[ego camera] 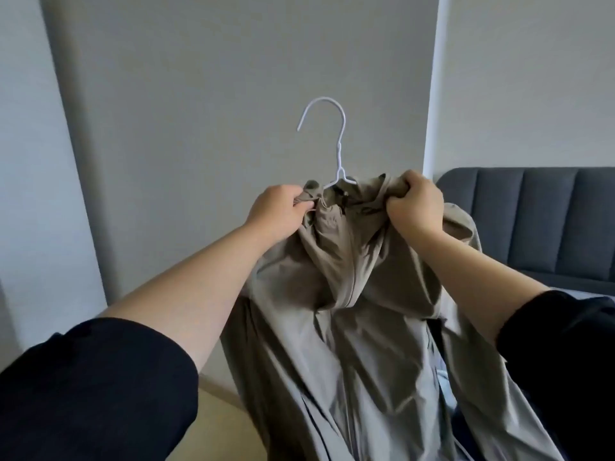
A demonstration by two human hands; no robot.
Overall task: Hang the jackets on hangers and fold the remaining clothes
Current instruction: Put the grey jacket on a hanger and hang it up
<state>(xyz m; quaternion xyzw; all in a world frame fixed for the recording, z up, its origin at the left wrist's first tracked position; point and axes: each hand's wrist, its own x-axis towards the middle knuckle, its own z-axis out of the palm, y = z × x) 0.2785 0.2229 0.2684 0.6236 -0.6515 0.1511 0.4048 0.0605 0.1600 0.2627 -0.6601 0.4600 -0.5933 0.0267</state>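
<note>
The jacket (pixel 349 311) is a thin khaki-grey garment. It hangs in the air at the centre of the view and falls toward 6 o'clock, where it leaves the frame. The collar area is bunched at the top, just above centre. A seam or zip line runs down the middle of the fabric.

The hanger (pixel 336 141) is white and thin. Its hook stands upright at 12 o'clock from the collar, in front of the wall (pixel 233 78), with the open end facing 9 o'clock. The neck of the hanger enters the collar opening. The two shoulder bars begin to spread just above the fabric and then pass inside the jacket, where they are hidden.

The left hand (pixel 276 207) is at 9 o'clock from the collar. Its fingers are curled and pinch a fold of collar fabric against the thumb. Whether it also grips a hanger bar under the fabric cannot be determined.

The right hand (pixel 414 202) is at 3 o'clock from the collar. It is closed in a tight fist round a bunch of fabric at the collar edge, with the back of the hand toward the camera.

Both forearms are bare. The dark sleeves (pixel 93 387) sit at 7 o'clock and 4 o'clock of the frame.

The wall is grey. A white vertical strip (pixel 432 94) runs at 1 o'clock. A dark grey sofa (pixel 532 221) with a channelled back stands at 3 o'clock, behind the jacket. A light floor (pixel 213 427) shows at 7 o'clock.
</note>
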